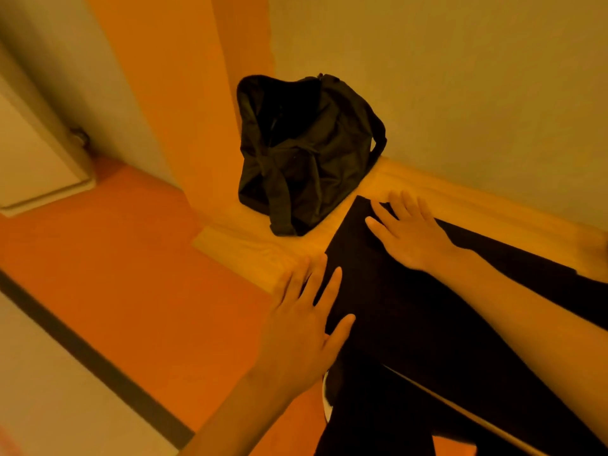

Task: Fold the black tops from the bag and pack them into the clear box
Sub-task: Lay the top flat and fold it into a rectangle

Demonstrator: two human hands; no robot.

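Pale wooden surface (pixel 250 248) | flat black fabric top (pixel 394 311) lies on it, its side at the near edge | left hand (pixel 306 320) and right hand (pixel 404 232) pressed flat on it, gripping nothing | slumped black cloth bag (pixel 306 153) just beyond | risk: top may slide off that edge if a smoothing push goes outward.
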